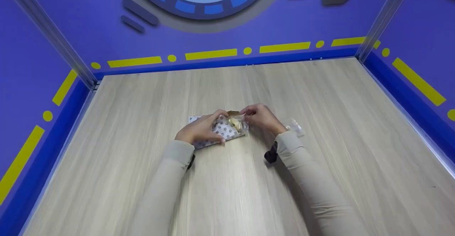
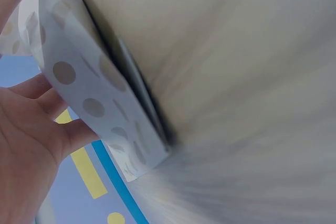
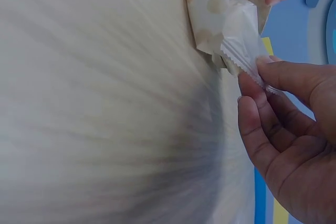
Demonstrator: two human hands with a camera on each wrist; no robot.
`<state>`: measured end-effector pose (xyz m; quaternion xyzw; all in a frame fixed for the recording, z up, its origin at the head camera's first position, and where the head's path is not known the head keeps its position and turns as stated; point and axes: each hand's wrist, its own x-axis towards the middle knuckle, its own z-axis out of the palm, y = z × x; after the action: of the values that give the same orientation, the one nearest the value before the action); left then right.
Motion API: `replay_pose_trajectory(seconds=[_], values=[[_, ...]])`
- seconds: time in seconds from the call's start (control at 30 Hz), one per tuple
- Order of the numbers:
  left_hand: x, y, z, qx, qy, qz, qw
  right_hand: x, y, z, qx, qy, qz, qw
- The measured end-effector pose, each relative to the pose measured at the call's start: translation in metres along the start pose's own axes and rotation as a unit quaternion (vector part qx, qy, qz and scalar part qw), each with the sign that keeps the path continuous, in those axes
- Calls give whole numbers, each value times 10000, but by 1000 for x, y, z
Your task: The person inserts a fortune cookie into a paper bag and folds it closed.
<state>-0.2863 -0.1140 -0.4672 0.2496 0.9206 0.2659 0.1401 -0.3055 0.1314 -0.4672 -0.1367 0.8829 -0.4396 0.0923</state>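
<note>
A white paper bag with grey-brown dots [image 1: 223, 128] lies low over the wooden table, its opening facing right. My left hand [image 1: 202, 128] grips it, thumb along the near edge and fingers over the far side; the left wrist view shows the bag's dotted side [image 2: 93, 106] against the fingers. Out of the torn opening sticks a clear plastic packet [image 1: 236, 123] with something pale yellow inside. My right hand [image 1: 262, 118] pinches the packet's outer end between thumb and fingertips. In the right wrist view the packet's serrated edge [image 3: 236, 59] shows beside the thumb; its other end is hidden inside the bag.
A crumpled clear plastic piece [image 1: 295, 127] lies on the table [image 1: 227, 200] just right of my right wrist. Blue-purple panels [image 1: 213, 37] with yellow marks stand along the back and both sides of the table.
</note>
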Motion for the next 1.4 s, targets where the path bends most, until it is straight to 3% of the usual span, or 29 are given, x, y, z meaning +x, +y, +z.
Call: replay_pose_trajectory(seconds=[0.23, 0.77, 1.03, 1.17, 1.4], values=[[0, 1, -1, 85, -56, 72, 9999, 3, -3, 5, -59, -43, 9, 10000], [1, 0, -1, -8, -108, 19, 9999, 5, -5, 16, 687, -100, 203, 9974], [3, 0, -1, 39, -125, 42, 9999, 6, -3, 16, 646, -52, 305, 9974], [3, 0, 0, 57, -117, 63, 9999, 4, -1, 14, 1035, -83, 691, 9922], [1, 1, -3, 127, -164, -78, 9998, 0, 5, 8, 2112, -154, 1292, 9687]])
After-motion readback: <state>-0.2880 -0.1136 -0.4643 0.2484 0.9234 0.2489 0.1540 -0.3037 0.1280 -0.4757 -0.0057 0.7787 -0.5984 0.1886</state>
